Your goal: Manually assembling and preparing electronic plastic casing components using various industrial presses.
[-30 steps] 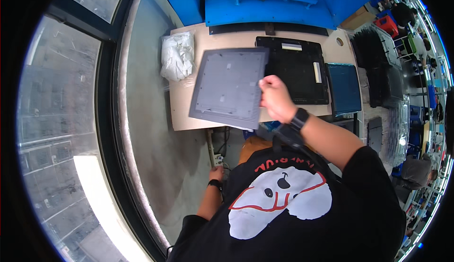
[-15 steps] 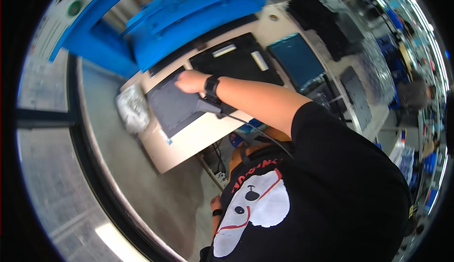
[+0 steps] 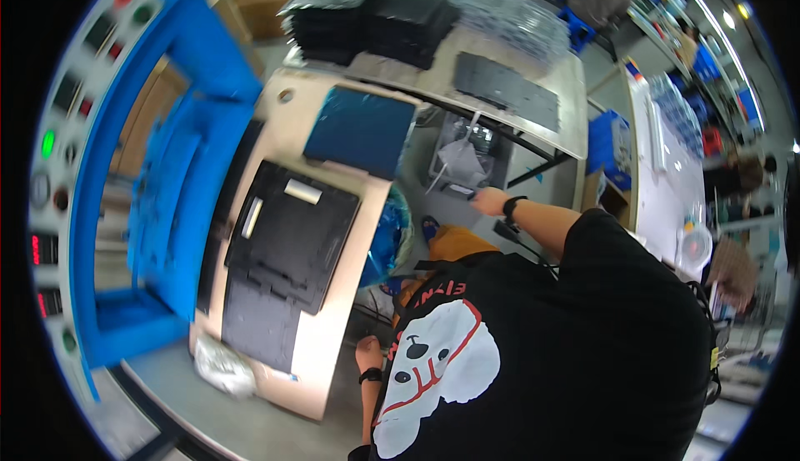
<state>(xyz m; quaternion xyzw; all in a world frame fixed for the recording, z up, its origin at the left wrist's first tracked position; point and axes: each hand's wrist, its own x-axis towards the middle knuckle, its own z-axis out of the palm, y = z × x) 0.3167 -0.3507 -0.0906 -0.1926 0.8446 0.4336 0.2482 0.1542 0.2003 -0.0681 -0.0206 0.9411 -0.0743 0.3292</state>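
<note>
My right hand (image 3: 490,203) is stretched out over the gap between two tables, near a grey bin (image 3: 463,179) holding clear plastic film. Its fingers are too small and blurred to read, and no held object shows. A black band circles that wrist, with a cabled dark device (image 3: 506,233) below it. My left hand (image 3: 367,349) hangs low beside my body, off the wooden worktable's edge, fingers curled in and nothing visible in them. On the worktable (image 3: 323,353) lie a black plate (image 3: 292,232) with two pale strips, a thin grey panel (image 3: 258,323) and a blue film-covered panel (image 3: 361,132).
A blue press-like machine (image 3: 179,203) with a button panel stands at left. Stacked black sheets (image 3: 404,19) and a dark grey panel (image 3: 504,86) rest on the far table. A film-lined bin (image 3: 390,236) stands beside the worktable. Seated people are farther off.
My right hand has left the grey panel on the worktable and swung right, past the table's edge. The view has turned right. The panels keep their layout.
</note>
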